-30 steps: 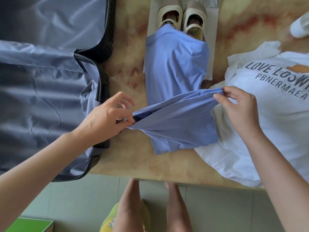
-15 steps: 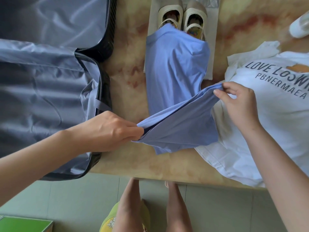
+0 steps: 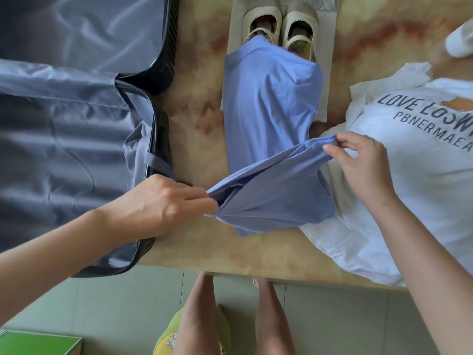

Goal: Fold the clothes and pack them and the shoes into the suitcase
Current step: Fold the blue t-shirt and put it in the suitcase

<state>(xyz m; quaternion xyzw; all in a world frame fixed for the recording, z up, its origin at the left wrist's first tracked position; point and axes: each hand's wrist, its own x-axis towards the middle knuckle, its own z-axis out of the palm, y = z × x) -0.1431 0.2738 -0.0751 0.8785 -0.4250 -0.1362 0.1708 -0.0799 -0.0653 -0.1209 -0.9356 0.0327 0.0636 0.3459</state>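
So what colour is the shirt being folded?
The shirt is plain light blue, no print visible; the head view shows it best.

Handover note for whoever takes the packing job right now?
Hands: left hand pinches the blue shirt's near-left hem corner; right hand pinches the right corner, hem lifted off the table.
Blue shirt is folded narrow lengthwise, far end over the shoes' heels. The white T-shirt lies spread on the right. The suitcase lies open on the left.
Done: lengthwise fold. Left: fold hem up, fold white T-shirt, pack everything; nothing seen packed.
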